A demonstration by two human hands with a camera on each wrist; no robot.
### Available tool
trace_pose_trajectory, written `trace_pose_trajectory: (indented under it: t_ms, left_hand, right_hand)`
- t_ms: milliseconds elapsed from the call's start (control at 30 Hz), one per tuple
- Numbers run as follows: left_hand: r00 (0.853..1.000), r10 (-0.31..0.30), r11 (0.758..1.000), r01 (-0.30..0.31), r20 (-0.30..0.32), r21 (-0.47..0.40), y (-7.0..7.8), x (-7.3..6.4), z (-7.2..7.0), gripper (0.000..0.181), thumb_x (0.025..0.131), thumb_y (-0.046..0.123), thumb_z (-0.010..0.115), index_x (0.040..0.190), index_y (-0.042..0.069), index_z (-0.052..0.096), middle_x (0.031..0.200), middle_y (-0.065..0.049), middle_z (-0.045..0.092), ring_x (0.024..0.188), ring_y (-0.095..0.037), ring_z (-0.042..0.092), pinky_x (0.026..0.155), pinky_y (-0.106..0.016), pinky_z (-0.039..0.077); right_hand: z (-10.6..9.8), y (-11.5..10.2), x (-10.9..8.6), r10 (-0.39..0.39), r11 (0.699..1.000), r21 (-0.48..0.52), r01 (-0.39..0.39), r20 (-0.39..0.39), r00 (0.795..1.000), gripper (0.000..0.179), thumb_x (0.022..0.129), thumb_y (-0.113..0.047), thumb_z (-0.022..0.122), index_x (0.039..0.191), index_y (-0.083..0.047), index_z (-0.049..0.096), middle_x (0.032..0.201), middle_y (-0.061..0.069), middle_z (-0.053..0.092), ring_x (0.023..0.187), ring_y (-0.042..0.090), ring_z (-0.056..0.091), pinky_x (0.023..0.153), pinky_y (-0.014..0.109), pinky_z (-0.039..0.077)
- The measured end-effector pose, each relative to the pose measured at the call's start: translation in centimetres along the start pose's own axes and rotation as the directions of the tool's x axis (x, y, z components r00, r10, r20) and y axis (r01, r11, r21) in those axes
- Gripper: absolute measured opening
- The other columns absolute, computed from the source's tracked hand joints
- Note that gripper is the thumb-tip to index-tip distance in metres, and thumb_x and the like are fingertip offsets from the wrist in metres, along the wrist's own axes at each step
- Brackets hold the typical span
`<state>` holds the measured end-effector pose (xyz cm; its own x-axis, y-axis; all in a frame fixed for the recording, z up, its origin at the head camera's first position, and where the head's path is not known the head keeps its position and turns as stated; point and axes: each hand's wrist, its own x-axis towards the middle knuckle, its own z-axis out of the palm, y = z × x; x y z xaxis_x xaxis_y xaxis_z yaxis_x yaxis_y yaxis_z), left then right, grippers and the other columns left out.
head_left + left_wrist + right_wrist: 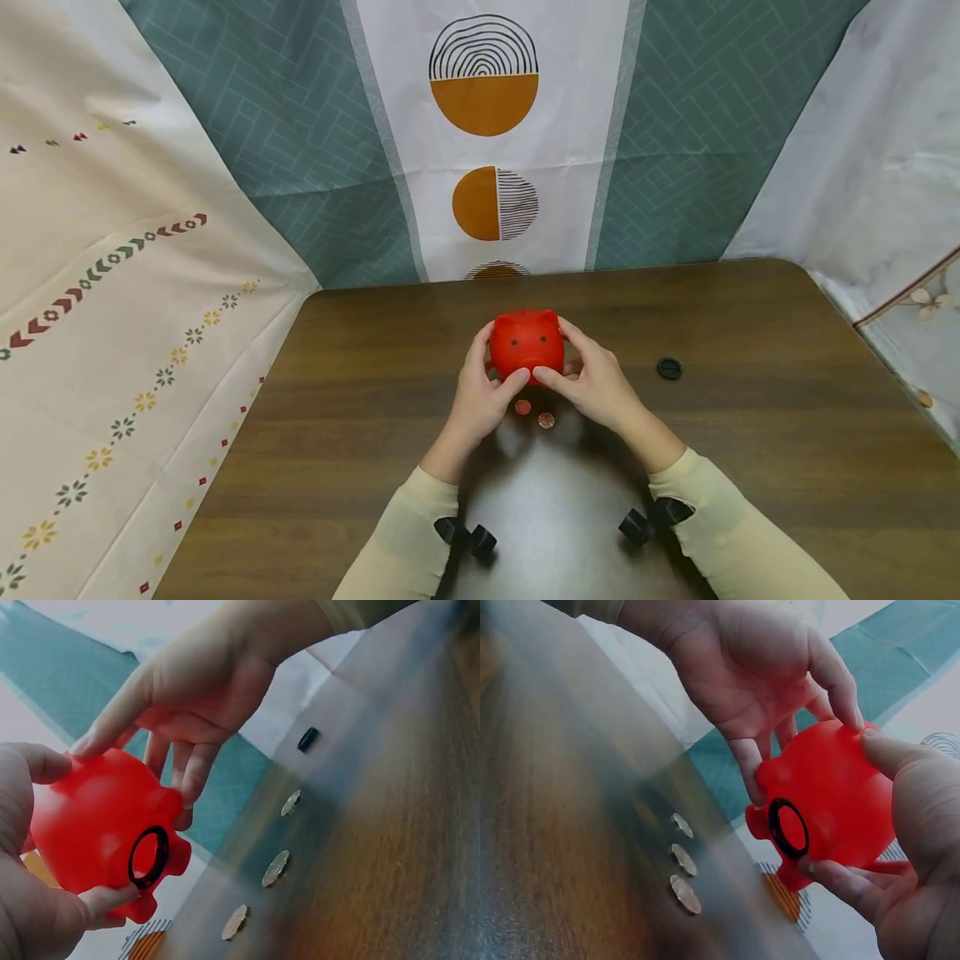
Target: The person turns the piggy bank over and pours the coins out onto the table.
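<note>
A red piggy bank is held up off the table between both hands. My left hand grips its left side, and my right hand grips the right side. Both thumbs rest on it low in the middle, near the snout in the head view. The wrist views show its underside, where a black ring frames a round hole. Below the bank lie coins, among them a reddish coin and a second coin. In the wrist views the coins look stacked or tilted by the angle.
A round black plug lies on the brown wooden table, to the right of the hands. Patterned cloths hang behind and at both sides of the table. A black wrist mount is strapped to the left sleeve, with another on the right.
</note>
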<state>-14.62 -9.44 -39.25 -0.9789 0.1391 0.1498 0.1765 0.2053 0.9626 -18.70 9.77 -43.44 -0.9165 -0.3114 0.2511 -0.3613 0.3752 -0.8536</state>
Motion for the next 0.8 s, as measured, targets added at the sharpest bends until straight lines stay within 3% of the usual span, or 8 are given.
trace_pose_trajectory:
  t_ms: [100,167,267,333,467,567,733,800]
  left_hand:
    - [1.0,0.005,1.0,-0.006,-0.011,-0.014,-0.2,0.0,0.1,0.072,0.088,0.008,0.066,0.149,0.006,0.026,0.142,-0.013,0.039,0.12,-0.033,0.049,0.091,-0.044,0.051]
    - [0.996,0.085,0.995,-0.087,-0.032,-0.047,-0.4,-0.1,0.2,0.073,0.086,0.003,0.066,0.147,0.004,0.026,0.144,-0.014,0.037,0.121,-0.032,0.048,0.093,-0.043,0.05]
    - [0.957,0.277,0.954,-0.285,-0.084,-0.098,-0.3,-0.1,0.3,0.074,0.08,-0.006,0.067,0.143,-0.002,0.029,0.149,-0.017,0.029,0.127,-0.033,0.044,0.098,-0.045,0.045]
    - [0.939,0.327,0.935,-0.337,-0.103,-0.107,-0.1,0.0,0.3,0.074,0.079,-0.007,0.067,0.142,-0.003,0.029,0.149,-0.017,0.029,0.126,-0.033,0.045,0.098,-0.047,0.045]
    - [0.992,0.108,0.993,-0.11,-0.059,-0.04,0.1,0.0,0.4,0.072,0.086,0.004,0.066,0.147,0.004,0.027,0.143,-0.012,0.04,0.119,-0.027,0.049,0.092,-0.041,0.05]
    - [1.0,0.004,1.0,-0.004,-0.031,0.002,0.0,0.0,0.3,0.072,0.088,0.009,0.065,0.148,0.005,0.025,0.141,-0.013,0.042,0.119,-0.029,0.048,0.09,-0.042,0.051]
    - [0.998,0.046,0.999,-0.046,-0.043,-0.003,-0.5,0.1,0.3,0.072,0.087,0.008,0.065,0.147,0.004,0.027,0.14,-0.015,0.042,0.12,-0.032,0.046,0.09,-0.046,0.051]
    - [0.993,0.107,0.994,-0.109,-0.055,-0.027,-1.0,0.1,0.3,0.073,0.086,0.006,0.066,0.147,0.005,0.027,0.14,-0.013,0.042,0.119,-0.03,0.048,0.092,-0.046,0.05]
  right_hand:
    - [-0.1,0.0,0.0,-0.006,1.0,0.003,0.006,0.003,1.0,0.08,0.083,-0.04,0.074,0.149,-0.022,0.034,0.135,0.005,0.053,0.073,0.017,0.067,0.072,0.033,0.058]
    - [-0.2,-0.1,0.0,-0.062,0.998,-0.008,0.062,-0.007,0.998,0.08,0.083,-0.037,0.075,0.15,-0.024,0.033,0.137,0.005,0.05,0.082,0.019,0.068,0.075,0.034,0.057]
    - [-0.5,-0.6,0.0,-0.182,0.983,-0.012,0.181,-0.056,0.982,0.084,0.08,-0.027,0.079,0.15,-0.025,0.033,0.141,0.005,0.046,0.097,0.024,0.066,0.08,0.039,0.056]
    - [-0.6,-1.0,0.1,-0.205,0.979,-0.01,0.204,-0.07,0.976,0.084,0.08,-0.025,0.08,0.15,-0.026,0.032,0.138,0.004,0.049,0.098,0.022,0.066,0.08,0.039,0.056]
    - [-0.4,-0.9,0.1,-0.049,0.999,-0.02,0.049,0.021,0.999,0.08,0.085,-0.039,0.073,0.151,-0.024,0.03,0.128,0.006,0.057,0.079,0.013,0.067,0.075,0.035,0.057]
    - [0.0,-0.6,0.1,0.021,0.999,-0.046,-0.019,0.056,0.998,0.08,0.086,-0.045,0.07,0.151,-0.024,0.029,0.126,0.007,0.058,0.073,0.013,0.066,0.072,0.034,0.057]
    - [0.4,-0.6,0.1,0.014,1.0,-0.027,-0.013,0.028,1.0,0.079,0.085,-0.043,0.071,0.151,-0.028,0.029,0.125,0.004,0.058,0.073,0.016,0.065,0.071,0.036,0.057]
    - [0.5,-0.7,-0.1,-0.03,0.998,-0.058,0.03,0.001,1.0,0.08,0.085,-0.043,0.071,0.151,-0.028,0.028,0.127,0.004,0.057,0.078,0.015,0.065,0.073,0.035,0.057]
